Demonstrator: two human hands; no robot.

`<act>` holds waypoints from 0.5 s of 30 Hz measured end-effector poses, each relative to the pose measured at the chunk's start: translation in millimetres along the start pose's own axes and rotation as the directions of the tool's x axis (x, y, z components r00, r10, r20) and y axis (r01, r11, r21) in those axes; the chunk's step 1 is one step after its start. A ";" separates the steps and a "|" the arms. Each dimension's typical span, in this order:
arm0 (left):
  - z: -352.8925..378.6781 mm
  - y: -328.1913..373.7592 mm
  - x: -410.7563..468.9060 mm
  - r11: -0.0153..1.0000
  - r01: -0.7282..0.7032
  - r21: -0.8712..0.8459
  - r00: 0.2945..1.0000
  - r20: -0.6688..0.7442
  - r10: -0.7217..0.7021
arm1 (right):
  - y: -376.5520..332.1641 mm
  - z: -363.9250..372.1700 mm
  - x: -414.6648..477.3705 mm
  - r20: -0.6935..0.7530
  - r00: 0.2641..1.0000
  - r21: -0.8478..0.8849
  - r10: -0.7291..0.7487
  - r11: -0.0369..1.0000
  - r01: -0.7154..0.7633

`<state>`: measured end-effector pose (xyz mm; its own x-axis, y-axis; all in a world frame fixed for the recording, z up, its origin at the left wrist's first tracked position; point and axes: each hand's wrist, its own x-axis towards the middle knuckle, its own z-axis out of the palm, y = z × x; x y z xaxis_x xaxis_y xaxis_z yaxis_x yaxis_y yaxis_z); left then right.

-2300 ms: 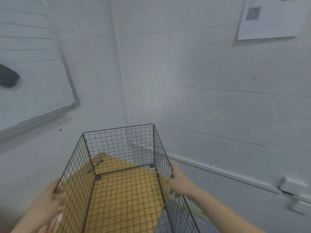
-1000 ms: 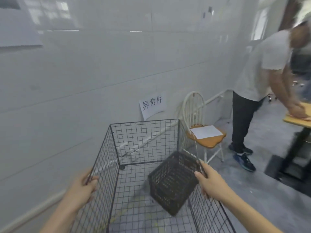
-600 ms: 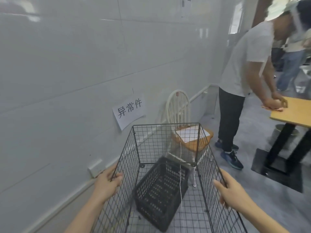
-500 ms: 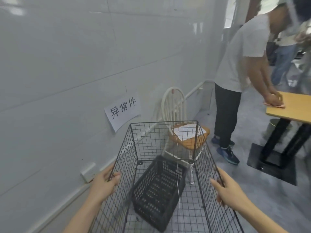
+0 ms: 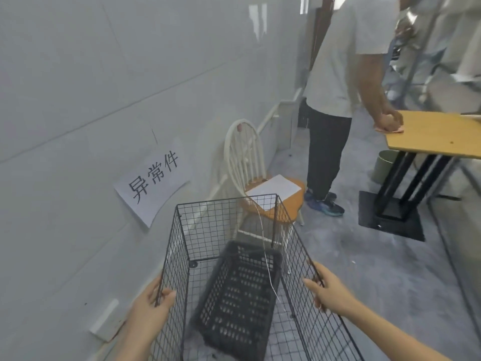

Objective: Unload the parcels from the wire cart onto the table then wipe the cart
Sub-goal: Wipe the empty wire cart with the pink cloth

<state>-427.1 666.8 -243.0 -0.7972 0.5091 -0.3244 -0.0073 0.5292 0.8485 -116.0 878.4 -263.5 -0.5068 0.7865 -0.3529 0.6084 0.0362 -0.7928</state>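
The black wire cart (image 5: 226,212) fills the lower middle of the head view, close to the white wall. My left hand (image 5: 153,303) grips the top rim of its left wall. My right hand (image 5: 326,290) grips the top rim of its right wall. Inside the cart a black perforated plastic crate (image 5: 239,295) lies tilted, and a thin white cord (image 5: 265,251) hangs across it. No parcels show in the cart. The wooden table (image 5: 432,136) stands at the right on black legs.
A white spindle chair (image 5: 250,162) with a paper on its orange seat stands just beyond the cart. A person in a white shirt (image 5: 335,95) leans over the table with a pink cloth (image 5: 390,130). A paper sign (image 5: 153,178) hangs on the wall; a green bin (image 5: 385,165) sits under the table.
The view has swung from a corner with a whiteboard to the aisle. The cart has rolled forward along the wall toward the chair and table, both my hands keeping their grip on its rims.
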 end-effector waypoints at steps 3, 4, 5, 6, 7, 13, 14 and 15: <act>2.9 -4.5 12.1 1.000 -0.004 0.031 1.000 -0.029 0.005 | -3.8 11.4 24.6 0.018 1.000 -0.026 0.011 1.000 -0.011; 5.2 -3.8 15.3 0.999 -0.001 0.032 0.999 -0.043 0.002 | -4.0 13.5 33.6 0.028 1.000 -0.033 0.009 0.999 -0.008; 7.7 -4.8 19.8 1.000 0.010 0.025 0.998 -0.060 -0.008 | -4.5 14.9 42.6 0.042 0.999 -0.038 0.007 0.999 -0.006; 10.4 -8.1 25.9 1.000 0.022 0.020 0.997 -0.068 -0.021 | -3.9 15.7 52.2 0.059 0.998 -0.040 0.003 0.999 -0.001; 14.4 -12.2 31.9 0.999 0.038 0.008 0.997 -0.067 -0.037 | -2.8 15.7 61.7 0.071 0.997 -0.040 0.002 0.999 0.001; 47.5 -27.1 55.8 0.995 0.084 -0.044 0.992 -0.093 -0.088 | 18.1 17.9 119.5 0.145 0.989 -0.043 -0.003 0.999 0.009; 53.3 -31.2 61.5 0.995 0.092 -0.046 0.990 -0.104 -0.096 | 23.5 19.9 129.8 0.153 0.988 -0.042 -0.002 0.999 0.009; 58.5 -35.2 67.7 0.993 0.109 -0.054 0.987 -0.115 -0.115 | 27.9 22.2 139.2 0.160 0.987 -0.040 0.001 0.999 0.005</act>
<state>-445.5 722.3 -319.3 -0.8550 0.3636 -0.3698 -0.1273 0.5440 0.8294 -183.1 975.2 -345.8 -0.5975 0.6776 -0.4289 0.6297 0.0654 -0.7740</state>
